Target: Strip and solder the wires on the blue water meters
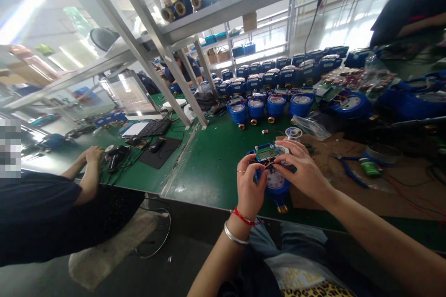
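Observation:
A blue water meter (pixel 278 190) with a brass fitting lies at the near edge of the green bench. On its upper end sits a green circuit board (pixel 268 153) with a small grey display. My left hand (pixel 250 181) reaches over the meter's left side, thumb and forefinger pinched together. From the right comes my right hand (pixel 302 167), its fingertips also closed. Thin wires (pixel 269 164) run between both sets of fingertips, just below the board; their ends are hidden by the fingers.
Several blue meters (pixel 277 104) stand in rows behind. A solder reel (pixel 293 133), blue-handled pliers (pixel 351 171) and a green bottle (pixel 369 167) lie around a brown board (pixel 320 199). Metal shelf posts (pixel 188 97) rise at left. A co-worker's arm (pixel 92 174) rests on the left bench.

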The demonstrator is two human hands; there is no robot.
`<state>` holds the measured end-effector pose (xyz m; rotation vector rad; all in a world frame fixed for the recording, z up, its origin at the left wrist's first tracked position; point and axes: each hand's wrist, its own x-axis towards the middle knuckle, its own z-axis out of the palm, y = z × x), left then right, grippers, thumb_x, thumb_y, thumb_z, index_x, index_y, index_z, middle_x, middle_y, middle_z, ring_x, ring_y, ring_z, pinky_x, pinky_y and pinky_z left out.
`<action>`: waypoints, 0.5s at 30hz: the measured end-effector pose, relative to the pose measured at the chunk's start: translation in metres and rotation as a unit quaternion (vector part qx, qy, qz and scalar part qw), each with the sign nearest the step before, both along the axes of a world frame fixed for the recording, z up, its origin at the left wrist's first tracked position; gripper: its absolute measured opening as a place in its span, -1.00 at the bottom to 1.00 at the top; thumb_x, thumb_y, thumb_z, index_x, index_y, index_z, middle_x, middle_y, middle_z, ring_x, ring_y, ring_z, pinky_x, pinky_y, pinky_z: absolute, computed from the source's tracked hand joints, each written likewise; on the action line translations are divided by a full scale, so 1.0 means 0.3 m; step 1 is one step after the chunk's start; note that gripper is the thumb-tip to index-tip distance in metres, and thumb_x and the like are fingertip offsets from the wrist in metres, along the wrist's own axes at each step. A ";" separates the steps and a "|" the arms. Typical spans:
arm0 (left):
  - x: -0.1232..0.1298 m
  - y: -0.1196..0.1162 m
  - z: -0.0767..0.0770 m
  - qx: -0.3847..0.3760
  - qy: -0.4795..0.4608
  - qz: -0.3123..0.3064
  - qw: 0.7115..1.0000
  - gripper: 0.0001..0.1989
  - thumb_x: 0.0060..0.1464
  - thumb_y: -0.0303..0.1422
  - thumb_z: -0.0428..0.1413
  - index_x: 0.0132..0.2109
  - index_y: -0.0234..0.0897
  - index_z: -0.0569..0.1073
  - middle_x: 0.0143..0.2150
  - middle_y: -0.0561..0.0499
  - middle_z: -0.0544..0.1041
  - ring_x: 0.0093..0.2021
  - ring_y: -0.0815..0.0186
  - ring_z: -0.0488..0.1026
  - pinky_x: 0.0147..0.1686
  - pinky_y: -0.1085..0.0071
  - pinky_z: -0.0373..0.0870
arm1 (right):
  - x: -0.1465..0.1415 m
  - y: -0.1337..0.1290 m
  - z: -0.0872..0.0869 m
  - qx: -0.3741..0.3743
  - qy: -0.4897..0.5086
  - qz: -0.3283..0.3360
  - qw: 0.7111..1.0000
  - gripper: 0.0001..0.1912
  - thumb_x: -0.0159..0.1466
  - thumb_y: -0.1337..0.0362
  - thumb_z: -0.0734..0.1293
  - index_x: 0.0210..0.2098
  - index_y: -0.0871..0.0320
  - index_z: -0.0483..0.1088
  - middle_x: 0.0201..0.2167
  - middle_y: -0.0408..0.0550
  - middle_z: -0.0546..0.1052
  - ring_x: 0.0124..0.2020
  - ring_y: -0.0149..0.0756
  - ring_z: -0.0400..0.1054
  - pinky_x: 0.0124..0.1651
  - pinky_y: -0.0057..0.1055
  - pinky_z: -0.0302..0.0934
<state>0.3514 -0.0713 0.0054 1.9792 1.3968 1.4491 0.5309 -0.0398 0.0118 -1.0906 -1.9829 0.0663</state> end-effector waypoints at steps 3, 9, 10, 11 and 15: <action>0.000 0.011 0.005 -0.007 -0.025 0.000 1.000 -0.95 0.19 -0.42 0.10 -0.22 -0.25 0.46 0.08 -0.12 0.40 0.11 0.18 0.35 0.11 0.16 0.29 | -0.008 0.000 0.000 -0.001 0.005 0.010 1.000 -0.89 0.26 0.24 0.33 -0.25 0.09 0.48 0.17 0.02 0.35 0.26 -0.04 0.10 0.27 0.03 0.10; -0.012 0.020 0.011 -0.039 -0.076 0.001 0.996 -0.96 0.16 -0.43 0.12 -0.26 -0.25 0.47 0.02 -0.10 0.45 0.07 0.21 0.39 0.09 0.20 0.28 | -0.031 0.019 0.024 0.004 0.003 0.040 0.999 -0.90 0.28 0.25 0.31 -0.30 0.10 0.47 0.16 0.00 0.37 0.27 -0.06 0.10 0.27 0.01 0.10; -0.014 0.021 0.011 -0.040 -0.081 0.001 0.996 -0.96 0.16 -0.42 0.12 -0.26 -0.25 0.47 0.01 -0.09 0.45 0.07 0.21 0.39 0.09 0.20 0.28 | -0.037 0.023 0.032 0.006 0.003 0.042 0.999 -0.90 0.28 0.25 0.31 -0.31 0.10 0.46 0.15 0.00 0.38 0.26 -0.06 0.11 0.27 0.00 0.10; -0.016 0.022 0.010 -0.041 -0.086 0.001 0.995 -0.96 0.16 -0.41 0.12 -0.26 -0.25 0.47 0.01 -0.09 0.45 0.07 0.21 0.39 0.08 0.20 0.28 | -0.041 0.026 0.040 0.007 0.002 0.045 0.999 -0.90 0.28 0.26 0.31 -0.32 0.11 0.46 0.14 0.00 0.39 0.25 -0.06 0.12 0.27 -0.01 0.10; -0.025 0.022 0.014 -0.048 -0.100 0.004 0.994 -0.95 0.15 -0.42 0.12 -0.27 -0.26 0.48 -0.07 -0.08 0.46 -0.01 0.23 0.41 0.03 0.24 0.30 | -0.053 0.034 0.072 0.005 -0.029 0.081 0.996 -0.90 0.30 0.25 0.30 -0.29 0.11 0.45 0.00 -0.02 0.48 0.09 -0.13 0.26 0.19 -0.05 0.13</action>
